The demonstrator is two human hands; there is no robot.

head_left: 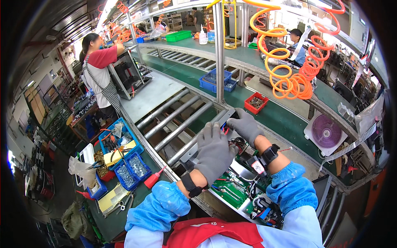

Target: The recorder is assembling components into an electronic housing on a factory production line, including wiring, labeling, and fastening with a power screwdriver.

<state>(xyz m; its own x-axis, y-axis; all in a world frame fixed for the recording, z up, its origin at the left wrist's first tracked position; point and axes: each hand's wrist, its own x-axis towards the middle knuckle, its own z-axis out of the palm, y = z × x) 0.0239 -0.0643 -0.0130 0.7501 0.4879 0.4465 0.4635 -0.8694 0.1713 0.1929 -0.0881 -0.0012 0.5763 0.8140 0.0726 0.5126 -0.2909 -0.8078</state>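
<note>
An opened appliance with a green circuit board and bundled wires lies in front of me on the roller line. A grey metal panel stands along its far left edge. My left hand, in a grey glove, rests on that panel with its fingers stretched out. My right hand, gloved too, has its fingers bent round the panel's far end. Red and blue wires show between the hands. Fingertips of the right hand are partly hidden. A black strap with a small module circles each wrist.
At left, a bench holds blue bins of screws, pliers, scissors and a red squeeze bottle. Beyond lie bare rollers and a red screw box. Orange coiled hoses hang right. A co-worker stands far left.
</note>
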